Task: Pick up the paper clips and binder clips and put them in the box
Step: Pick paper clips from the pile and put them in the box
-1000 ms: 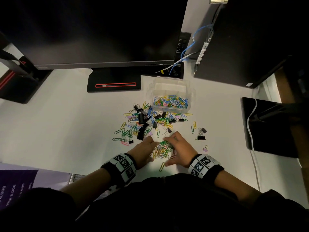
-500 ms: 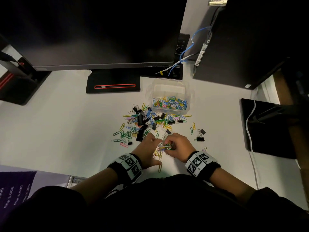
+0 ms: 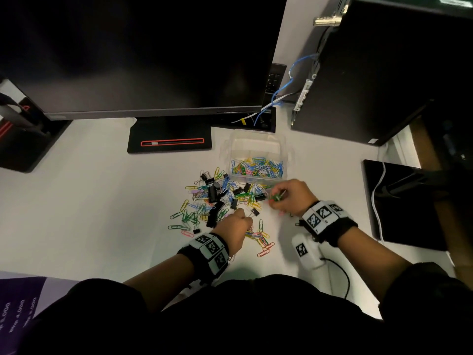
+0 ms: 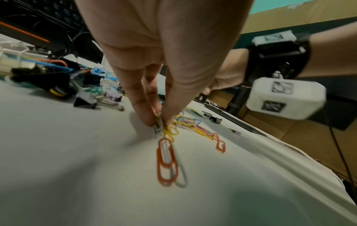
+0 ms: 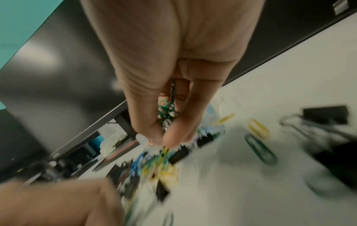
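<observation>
A clear plastic box (image 3: 256, 143) with coloured paper clips inside stands behind a scattered pile of paper clips and black binder clips (image 3: 217, 198) on the white desk. My right hand (image 3: 286, 198) is raised just in front of the box and pinches a small bunch of green paper clips (image 5: 167, 113). My left hand (image 3: 236, 224) is down at the near edge of the pile. Its fingertips (image 4: 152, 117) pinch a few paper clips (image 4: 166, 133) against the desk, beside an orange clip (image 4: 166, 162). More clips (image 3: 262, 239) lie near the left wrist.
A monitor (image 3: 133, 55) and its stand base (image 3: 169, 140) fill the back. A dark computer case (image 3: 371, 73) with cables stands back right, and a black pad (image 3: 401, 203) lies at the right. Purple printed paper (image 3: 18, 298) lies near left.
My right hand has lifted away from the near clips with a bunch and moved forward and right toward the box. The left hand stays low, pinching clips on the desk.
</observation>
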Motion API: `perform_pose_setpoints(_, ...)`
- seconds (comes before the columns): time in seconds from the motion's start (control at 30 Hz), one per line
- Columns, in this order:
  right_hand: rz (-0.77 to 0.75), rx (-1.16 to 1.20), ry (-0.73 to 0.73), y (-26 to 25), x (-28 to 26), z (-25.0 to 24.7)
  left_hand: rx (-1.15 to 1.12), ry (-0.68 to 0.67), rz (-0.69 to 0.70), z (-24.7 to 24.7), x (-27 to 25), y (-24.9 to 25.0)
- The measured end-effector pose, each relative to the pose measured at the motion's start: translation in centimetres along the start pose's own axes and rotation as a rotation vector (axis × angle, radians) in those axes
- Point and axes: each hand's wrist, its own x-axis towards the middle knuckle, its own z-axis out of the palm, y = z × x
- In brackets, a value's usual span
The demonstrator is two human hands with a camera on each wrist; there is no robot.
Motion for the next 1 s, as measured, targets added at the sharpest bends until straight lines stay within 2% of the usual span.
perform_pose_setpoints(0.13, -0.004, 0.037, 0.178, -1.9, 3.1, -2.2, 0.07, 0.005, 0.033, -0.2, 0.5, 0.1)
perform_pose_setpoints(0.27, 0.042, 0.019, 0.259, -2.5, 6.2, -2.4, 0.068, 0.019, 0.057, -0.4, 0.7, -0.1)
perform_pose_setpoints(0.37, 0.076, 0.014, 0.209, -2.5, 7.5, -1.6, 0.013, 0.028, 0.051, -0.7, 0.6, -0.2)
perform_pose_setpoints(0.53, 0.145, 0.149, 0.149, -2.1, 8.4, -1.2, -0.131, 0.036, 0.018, -0.9, 0.6, -0.9)
perform_pose_setpoints(0.63, 0.145, -0.049, 0.146, -2.0, 8.1, -1.5, -0.193, 0.058, 0.0, -1.3, 0.6, -1.0)
perform_pose_setpoints(0.8, 0.017, -0.187, -0.06, -3.0, 7.7, -0.5, -0.263, 0.099, 0.048, -2.6, 1.0, -1.1)
perform_pose_setpoints(0.87, -0.031, -0.229, -0.071, -2.9, 7.9, -0.2, -0.254, 0.139, 0.07, -3.6, 1.5, -1.2)
perform_pose_setpoints(1.0, -0.051, -0.517, -0.129, -2.8, 7.5, -0.5, -0.271, 0.278, 0.009, -6.7, 3.2, -1.4)
